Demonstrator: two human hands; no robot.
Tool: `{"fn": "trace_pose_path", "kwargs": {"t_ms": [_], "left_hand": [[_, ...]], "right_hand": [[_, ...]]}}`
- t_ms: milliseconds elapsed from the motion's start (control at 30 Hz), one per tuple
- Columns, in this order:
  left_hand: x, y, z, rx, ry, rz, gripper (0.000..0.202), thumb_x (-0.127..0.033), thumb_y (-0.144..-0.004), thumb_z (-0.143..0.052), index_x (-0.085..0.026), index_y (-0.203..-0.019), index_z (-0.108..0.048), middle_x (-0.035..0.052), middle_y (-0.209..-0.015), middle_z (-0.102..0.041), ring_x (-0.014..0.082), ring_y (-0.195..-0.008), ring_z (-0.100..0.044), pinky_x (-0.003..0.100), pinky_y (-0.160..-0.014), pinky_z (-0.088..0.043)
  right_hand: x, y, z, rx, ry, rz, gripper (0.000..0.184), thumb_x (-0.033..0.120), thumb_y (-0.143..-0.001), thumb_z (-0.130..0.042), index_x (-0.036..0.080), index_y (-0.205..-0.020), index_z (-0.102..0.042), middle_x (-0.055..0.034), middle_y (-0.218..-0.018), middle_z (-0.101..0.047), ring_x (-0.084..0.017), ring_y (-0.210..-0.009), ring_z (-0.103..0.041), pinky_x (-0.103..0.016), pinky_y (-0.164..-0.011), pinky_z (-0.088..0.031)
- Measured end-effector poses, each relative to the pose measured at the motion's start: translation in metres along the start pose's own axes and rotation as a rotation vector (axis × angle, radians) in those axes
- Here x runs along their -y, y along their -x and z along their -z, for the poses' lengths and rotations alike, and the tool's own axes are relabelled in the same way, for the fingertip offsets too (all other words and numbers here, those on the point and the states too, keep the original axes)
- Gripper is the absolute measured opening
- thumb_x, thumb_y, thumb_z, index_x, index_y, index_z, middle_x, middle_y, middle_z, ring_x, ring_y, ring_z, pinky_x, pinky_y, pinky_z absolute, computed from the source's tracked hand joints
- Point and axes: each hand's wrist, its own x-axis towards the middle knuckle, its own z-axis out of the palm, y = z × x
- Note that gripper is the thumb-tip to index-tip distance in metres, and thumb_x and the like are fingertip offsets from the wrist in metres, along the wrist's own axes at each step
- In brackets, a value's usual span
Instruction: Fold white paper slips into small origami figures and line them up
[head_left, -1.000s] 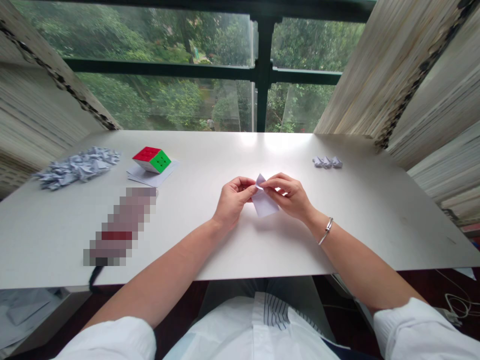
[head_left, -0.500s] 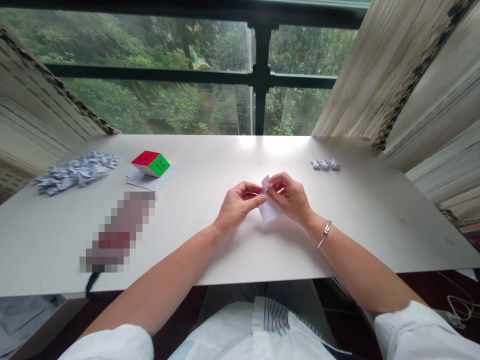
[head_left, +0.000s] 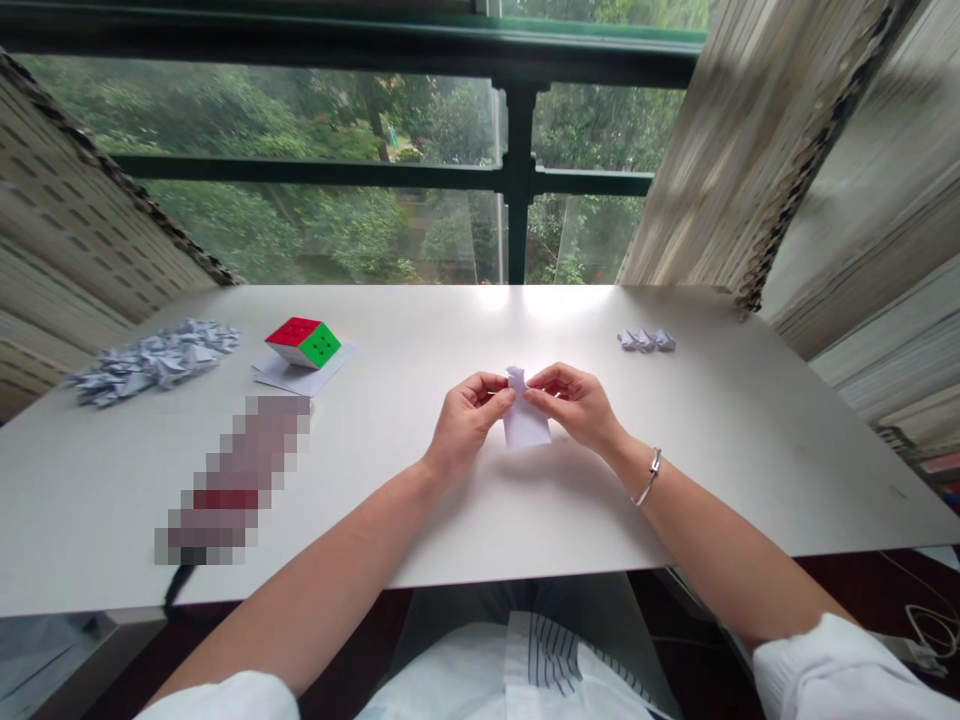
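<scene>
A small white piece of paper (head_left: 527, 425), partly folded at its upper end, is held up above the middle of the table. My left hand (head_left: 471, 415) pinches its left edge between thumb and fingers. On the opposite edge my right hand (head_left: 576, 403) grips it the same way, a silver bracelet at the wrist. The sheet's lower part hangs flat between the hands. Fingertips cover some of the folds near the top.
Folded paper pieces form a pile (head_left: 157, 360) at the left. A red and green puzzle cube (head_left: 304, 343) rests on white sheets (head_left: 330, 372). A blurred-out object (head_left: 240, 470) with a dark strap lies nearer me. Several folded pieces (head_left: 646, 340) sit at the back right of the white table (head_left: 712, 450).
My hands have moved slightly apart, and the paper has turned more upright, showing more of its face. The right fingers have come down from its top to its right edge. The view has tilted up slightly.
</scene>
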Motion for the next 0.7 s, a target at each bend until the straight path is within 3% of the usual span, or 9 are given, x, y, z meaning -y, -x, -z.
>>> {"fn": "trace_pose_path", "kwargs": {"t_ms": [433, 700], "left_hand": [[-0.0016, -0.0009, -0.0026, -0.045, 0.016, -0.065, 0.027, -0.035, -0.078, -0.071, -0.015, -0.093, -0.064, 0.0022, -0.082, -0.069, 0.0140, -0.069, -0.063, 0.029, -0.067, -0.054], [0.0000, -0.0003, -0.0015, -0.075, 0.022, -0.135, 0.030, -0.033, -0.072, -0.080, -0.015, -0.093, -0.066, 0.0036, -0.084, -0.070, 0.0139, -0.073, -0.063, 0.026, -0.067, -0.052]], "right_hand": [[0.0078, -0.0026, -0.0014, 0.030, -0.243, -0.164, 0.032, 0.043, -0.070, -0.081, 0.016, -0.083, -0.068, -0.0004, -0.073, -0.066, -0.011, -0.062, -0.058, -0.022, -0.051, -0.049], [0.0068, 0.0003, -0.0038, 0.055, -0.188, -0.122, 0.030, 0.041, -0.074, -0.079, 0.017, -0.088, -0.069, -0.0018, -0.080, -0.068, -0.012, -0.067, -0.061, -0.022, -0.051, -0.054]]}}
